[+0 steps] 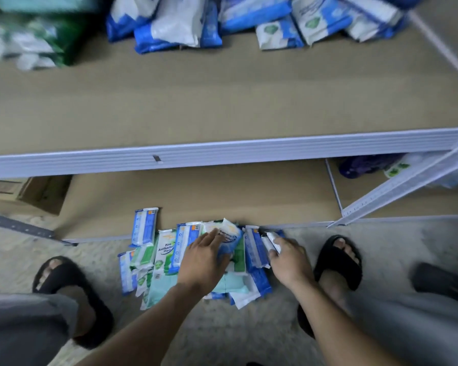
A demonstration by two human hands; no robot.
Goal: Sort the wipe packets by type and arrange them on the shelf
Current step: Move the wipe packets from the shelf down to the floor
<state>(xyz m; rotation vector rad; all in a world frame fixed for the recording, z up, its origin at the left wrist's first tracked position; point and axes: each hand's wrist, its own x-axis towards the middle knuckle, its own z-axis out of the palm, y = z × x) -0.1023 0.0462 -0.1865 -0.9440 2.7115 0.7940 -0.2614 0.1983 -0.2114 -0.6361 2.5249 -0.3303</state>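
Both hands are reaching down into a pile of packets [193,262]. The left hand [204,260] is lying on a blue and white packet [232,240] with its fingers nearly straight and slightly spread. The right hand [288,257] is curling its fingers around a small white packet [271,240], pinching it at the pile's right edge.

The packets are flat, soft, glossy plastic pouches in blue and white, green and white, and pale mint. They are overlapping too much to count exactly, but well over ten are showing. They are sitting on the speckled floor [249,334], touching the front lip of the bottom shelf [222,191]. One lone packet [144,225] is lying on that brown board.

Above, the upper shelf [222,101] with its ribbed pale metal edge is carrying blue packets [196,25] at the back and blurred green packets [24,40] to the left. Two black sandals [339,260] are flanking the pile, and a cardboard box [37,191] is sitting on the left.
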